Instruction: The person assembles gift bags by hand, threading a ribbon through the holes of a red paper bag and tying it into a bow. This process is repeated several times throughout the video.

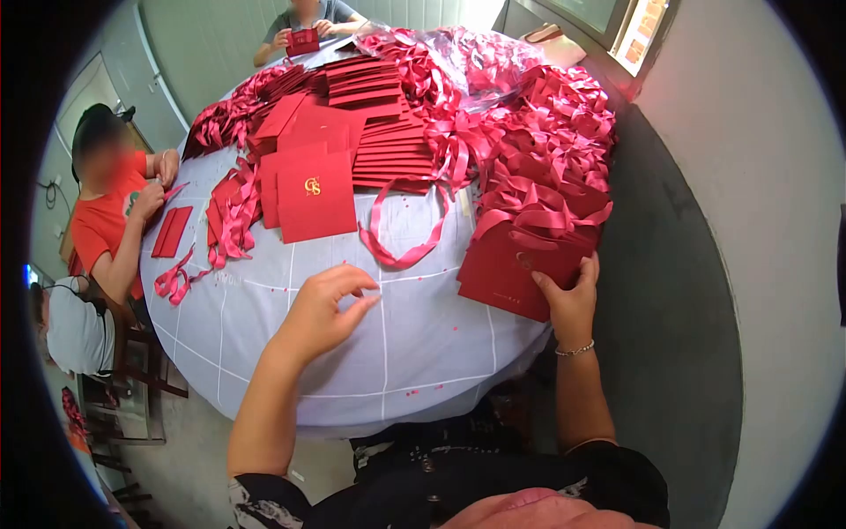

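Flat red paper bag (507, 273) lies tilted at the table (423, 353) edge

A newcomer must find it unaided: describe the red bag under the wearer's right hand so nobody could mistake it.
Start at the round table with the pale cloth. A heap of red ribbons covers its right side; at the heap's near end a flat red bag juts over the table's rim. Unlike the stacked ones, it has the right hand gripping its near edge.
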The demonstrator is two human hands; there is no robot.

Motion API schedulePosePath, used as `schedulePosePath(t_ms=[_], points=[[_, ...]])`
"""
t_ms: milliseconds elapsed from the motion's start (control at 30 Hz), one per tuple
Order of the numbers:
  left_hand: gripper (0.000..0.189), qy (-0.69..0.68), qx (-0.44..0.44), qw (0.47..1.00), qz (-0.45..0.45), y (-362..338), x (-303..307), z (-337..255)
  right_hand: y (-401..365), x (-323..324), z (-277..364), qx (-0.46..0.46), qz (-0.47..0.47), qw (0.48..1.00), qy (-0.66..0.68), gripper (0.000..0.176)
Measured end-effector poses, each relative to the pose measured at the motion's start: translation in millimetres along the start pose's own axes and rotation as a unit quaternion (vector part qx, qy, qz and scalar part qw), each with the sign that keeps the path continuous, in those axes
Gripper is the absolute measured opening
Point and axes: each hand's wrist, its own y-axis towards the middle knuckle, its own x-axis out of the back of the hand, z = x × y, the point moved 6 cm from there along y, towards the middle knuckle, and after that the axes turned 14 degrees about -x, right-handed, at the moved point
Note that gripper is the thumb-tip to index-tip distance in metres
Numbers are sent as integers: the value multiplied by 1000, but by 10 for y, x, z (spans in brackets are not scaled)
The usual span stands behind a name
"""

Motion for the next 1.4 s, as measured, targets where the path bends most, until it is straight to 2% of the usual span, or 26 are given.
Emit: schedulePosePath(t_ms=[33,67,133,200,267,300,367,433,467,500,567,600,667,733,800,833,900,933,1033,1067,1167,1267,1367,1400], points=[[18,-44,75,993,76,91,-28,-108,33,-28,-21,5,12,1000,29,59],[18,-39,77,993,77,166,-42,-150,69,-60,-50,9,25,998,58,55],[22,-11,-19,987,157,328,-148,-323,193,-96,-164,-17,33,995,91,53],[27,6,-26,980,195,474,-282,-352,316,-118,-212,-45,36,991,124,51],[35,1,-67,969,237,602,-527,-404,445,-80,-79,5,-10,999,50,48],[47,-16,-76,961,265,613,-717,-422,476,-68,-39,2,-12,998,55,48],[59,-31,-80,954,287,559,-1104,-557,506,-56,9,-30,-6,998,54,46],[69,-34,-27,936,350,487,-1382,-805,521,-41,25,-22,8,997,69,48],[59,15,-60,937,344,434,-1488,-893,498,-47,42,-9,24,997,79,50],[59,8,-46,935,352,350,-1592,-929,480,-43,40,-17,42,995,86,49],[36,97,-49,938,329,178,-1711,-956,456,-55,32,-13,69,993,95,46],[36,94,-34,938,333,81,-1757,-945,442,-65,27,-21,83,992,94,46],[19,108,-90,940,310,-24,-1792,-1013,432,-82,66,-8,115,988,103,43],[17,98,-81,946,299,-46,-1797,-1024,428,-122,50,2,118,990,77,42],[15,89,-80,951,286,-63,-1794,-1055,446,-181,-50,-28,110,981,159,44],[15,72,-80,949,298,-85,-1809,-1071,463,-243,-108,-26,113,980,159,44],[14,55,-78,947,306,-124,-1824,-1075,527,-268,-219,2,36,986,165,49],[12,38,-87,951,294,-140,-1823,-1072,587,-308,-222,5,37,986,165,49],[12,10,-91,959,270,-149,-1807,-1036,789,-322,-89,58,-71,993,70,54],[14,-1,-89,962,259,-144,-1804,-1026,876,-365,-76,61,-69,993,70,54],[16,9,-87,962,260,-158,-1816,-1011,1058,-440,-48,108,-140,984,36,54],[15,6,-83,965,247,-182,-1812,-1005,1049,-476,-52,87,-106,991,2,56],[18,-23,-92,970,224,-210,-1791,-1000,901,-521,-186,59,4,995,74,59],[18,-23,-88,972,216,-207,-1756,-991,833,-494,-172,65,10,995,72,59]])
